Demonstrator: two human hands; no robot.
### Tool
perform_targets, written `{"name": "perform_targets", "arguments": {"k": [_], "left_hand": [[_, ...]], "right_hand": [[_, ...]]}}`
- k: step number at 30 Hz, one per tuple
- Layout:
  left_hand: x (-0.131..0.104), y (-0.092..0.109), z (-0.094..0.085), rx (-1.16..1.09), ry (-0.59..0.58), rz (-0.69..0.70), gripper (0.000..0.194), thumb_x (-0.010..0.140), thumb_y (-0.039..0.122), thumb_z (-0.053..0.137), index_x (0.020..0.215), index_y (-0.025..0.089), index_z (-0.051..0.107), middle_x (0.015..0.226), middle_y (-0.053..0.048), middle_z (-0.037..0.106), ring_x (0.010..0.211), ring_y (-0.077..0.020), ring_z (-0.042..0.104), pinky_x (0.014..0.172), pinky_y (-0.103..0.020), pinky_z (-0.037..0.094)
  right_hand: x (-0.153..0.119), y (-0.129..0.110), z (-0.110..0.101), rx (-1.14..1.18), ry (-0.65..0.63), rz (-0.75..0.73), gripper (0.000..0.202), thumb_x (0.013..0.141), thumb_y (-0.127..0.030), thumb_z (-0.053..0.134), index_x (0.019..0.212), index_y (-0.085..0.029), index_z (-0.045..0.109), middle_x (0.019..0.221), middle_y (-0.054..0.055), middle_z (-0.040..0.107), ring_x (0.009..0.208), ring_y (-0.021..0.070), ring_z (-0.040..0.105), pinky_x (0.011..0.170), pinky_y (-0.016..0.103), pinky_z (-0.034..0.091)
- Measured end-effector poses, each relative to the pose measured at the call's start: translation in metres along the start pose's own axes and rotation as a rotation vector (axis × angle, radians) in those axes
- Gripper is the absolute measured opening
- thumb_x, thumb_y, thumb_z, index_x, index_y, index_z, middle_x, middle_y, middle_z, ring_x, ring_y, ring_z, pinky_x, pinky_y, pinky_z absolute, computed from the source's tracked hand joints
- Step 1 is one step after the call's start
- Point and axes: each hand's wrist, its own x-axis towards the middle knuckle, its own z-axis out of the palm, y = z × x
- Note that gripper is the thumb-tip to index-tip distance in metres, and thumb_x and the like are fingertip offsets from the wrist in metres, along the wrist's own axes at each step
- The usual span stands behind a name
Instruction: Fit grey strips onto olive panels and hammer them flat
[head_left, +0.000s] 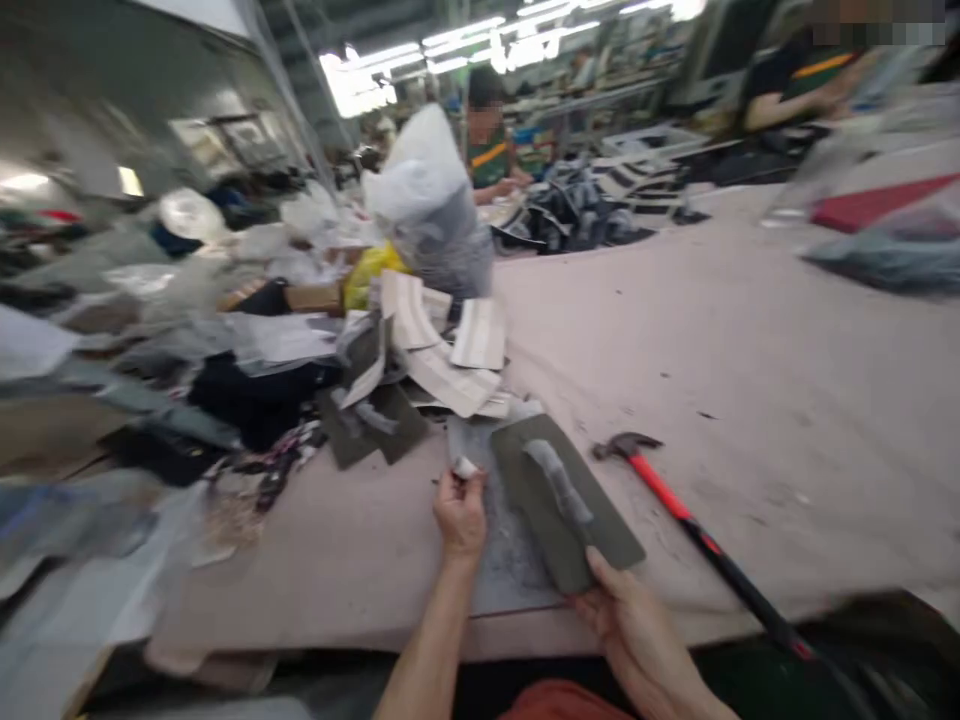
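Observation:
My left hand [460, 512] pinches a small whitish piece [466, 467] between thumb and fingers, over a grey slab [506, 560] at the table's near edge. The fingers of my right hand [626, 610] grip the lower end of a dark olive-grey flat panel [517, 470], thumb on top. A pale, translucent curved strip [559, 480] lies along the middle of that panel. To the right of the panel rests a claw hammer [679, 510] with a red and black handle. Similar dark panels [401, 420] lie beyond my left hand.
Cream-and-white curved pieces [450, 375] are piled past the slab, before a large filled plastic bag [439, 210]. Cloth and plastic clutter the left side. Dark striped pieces [570, 205] lie at the back, near a seated person [487, 150]. Another person [795, 85] is at upper right.

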Motion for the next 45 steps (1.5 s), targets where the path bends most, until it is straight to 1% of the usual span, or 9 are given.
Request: {"name": "perform_targets", "arguments": {"k": [2, 5, 9, 12, 15, 20, 24, 30, 45], "left_hand": [[-0.006, -0.008, 0.018, -0.021, -0.076, -0.009, 0.032, 0.083, 0.043, 0.071, 0.096, 0.014, 0.066, 0.089, -0.007, 0.073, 0.082, -0.0183, 0.069, 0.079, -0.030, 0.056], [-0.004, -0.009, 0.014, -0.005, -0.083, 0.003, 0.033, 0.079, 0.043, 0.073, 0.096, 0.015, 0.066, 0.091, -0.008, 0.075, 0.084, -0.0200, 0.072, 0.079, -0.029, 0.056], [-0.004, -0.005, 0.006, -0.013, -0.071, -0.003, 0.033, 0.078, 0.042, 0.074, 0.095, 0.014, 0.066, 0.090, -0.008, 0.076, 0.084, -0.0209, 0.073, 0.079, -0.030, 0.058], [-0.005, 0.003, 0.010, -0.039, -0.076, -0.014, 0.033, 0.077, 0.040, 0.073, 0.094, 0.013, 0.066, 0.089, -0.009, 0.075, 0.083, -0.0211, 0.073, 0.079, -0.030, 0.058], [-0.001, 0.020, 0.020, -0.099, -0.119, 0.002, 0.033, 0.079, 0.039, 0.072, 0.097, 0.012, 0.066, 0.093, -0.011, 0.075, 0.084, -0.0215, 0.074, 0.081, -0.032, 0.059], [0.011, 0.039, 0.058, -0.247, -0.281, 0.035, 0.035, 0.081, 0.033, 0.072, 0.109, 0.015, 0.061, 0.098, -0.009, 0.075, 0.090, -0.0199, 0.073, 0.089, -0.033, 0.057], [0.018, 0.024, 0.082, -0.219, -0.407, 0.028, 0.025, 0.080, 0.030, 0.072, 0.100, 0.016, 0.064, 0.098, -0.008, 0.075, 0.092, -0.0205, 0.072, 0.089, -0.034, 0.056], [0.021, 0.008, 0.084, -0.216, -0.460, -0.029, 0.026, 0.079, 0.032, 0.072, 0.099, 0.017, 0.064, 0.098, -0.008, 0.076, 0.091, -0.0213, 0.073, 0.087, -0.033, 0.056], [0.018, 0.017, 0.082, 0.020, -0.498, 0.101, 0.017, 0.086, 0.028, 0.063, 0.099, 0.018, 0.067, 0.096, -0.005, 0.076, 0.091, -0.0195, 0.071, 0.084, -0.029, 0.054]], "right_hand": [[-0.013, 0.012, -0.015, 0.110, 0.079, 0.091, 0.045, 0.077, -0.045, 0.075, 0.111, -0.021, 0.058, 0.100, 0.006, 0.072, 0.086, 0.0218, 0.070, 0.073, 0.035, 0.058], [-0.026, 0.022, -0.025, 0.086, -0.033, 0.324, 0.038, 0.080, -0.049, 0.069, 0.096, -0.017, 0.058, 0.085, 0.008, 0.071, 0.071, 0.0176, 0.070, 0.060, 0.026, 0.053], [-0.038, 0.000, -0.040, -0.420, -0.288, 0.439, 0.040, 0.087, -0.056, 0.051, 0.086, -0.016, 0.057, 0.069, 0.008, 0.067, 0.051, 0.0161, 0.062, 0.043, 0.023, 0.041], [-0.032, -0.040, -0.034, -0.874, -0.246, -0.140, 0.036, 0.091, -0.048, 0.048, 0.101, -0.017, 0.062, 0.079, 0.007, 0.068, 0.062, 0.0178, 0.063, 0.057, 0.030, 0.049], [-0.007, -0.072, -0.010, -1.090, -0.177, -0.798, 0.043, 0.091, -0.037, 0.053, 0.131, -0.021, 0.055, 0.119, 0.012, 0.063, 0.099, 0.0226, 0.063, 0.088, 0.039, 0.051], [0.054, -0.057, 0.015, -1.306, -0.237, -1.124, 0.034, 0.087, -0.034, 0.065, 0.116, -0.018, 0.063, 0.128, 0.014, 0.059, 0.115, 0.0291, 0.056, 0.098, 0.048, 0.048], [0.071, -0.021, 0.016, -1.215, -0.056, -1.163, 0.026, 0.093, -0.037, 0.057, 0.106, -0.015, 0.062, 0.115, 0.014, 0.066, 0.107, 0.0282, 0.059, 0.094, 0.048, 0.049], [0.064, 0.004, 0.030, -1.015, 0.091, -1.064, 0.031, 0.098, -0.038, 0.049, 0.116, -0.015, 0.059, 0.118, 0.016, 0.064, 0.111, 0.0257, 0.062, 0.094, 0.040, 0.053], [0.066, -0.007, 0.017, -0.905, -0.073, -0.977, 0.029, 0.096, -0.036, 0.051, 0.117, -0.018, 0.059, 0.123, 0.013, 0.063, 0.116, 0.0231, 0.060, 0.101, 0.040, 0.050]]}}
